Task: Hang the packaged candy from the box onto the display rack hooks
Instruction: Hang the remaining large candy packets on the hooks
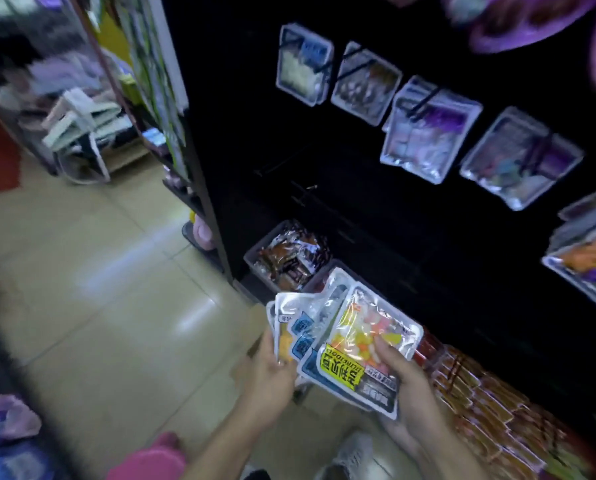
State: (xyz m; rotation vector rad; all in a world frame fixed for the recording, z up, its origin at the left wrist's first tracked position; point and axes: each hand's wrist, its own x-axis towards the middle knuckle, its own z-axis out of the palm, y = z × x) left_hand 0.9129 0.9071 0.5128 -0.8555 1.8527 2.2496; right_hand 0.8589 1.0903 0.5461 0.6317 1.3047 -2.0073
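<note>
I hold a fanned stack of candy packets low in front of the black display rack (pixel 376 188). My left hand (pixel 272 368) grips the lower packets (pixel 300 323) from the left edge. My right hand (pixel 404 379) pinches the top candy packet (pixel 369 337), thumb on its front; it is clear with pink and yellow sweets and a yellow label. Several packets (pixel 424 133) hang on rack hooks above. Bare hooks (pixel 303 192) stick out lower on the rack's left side. No box shows in this view.
Dark bins of wrapped snacks (pixel 286 258) sit at the rack's foot, and stacked orange packages (pixel 480 400) lie to the right. A shelf unit (pixel 81 126) stands at the far left. Beige floor tiles (pixel 99 289) spread to the left.
</note>
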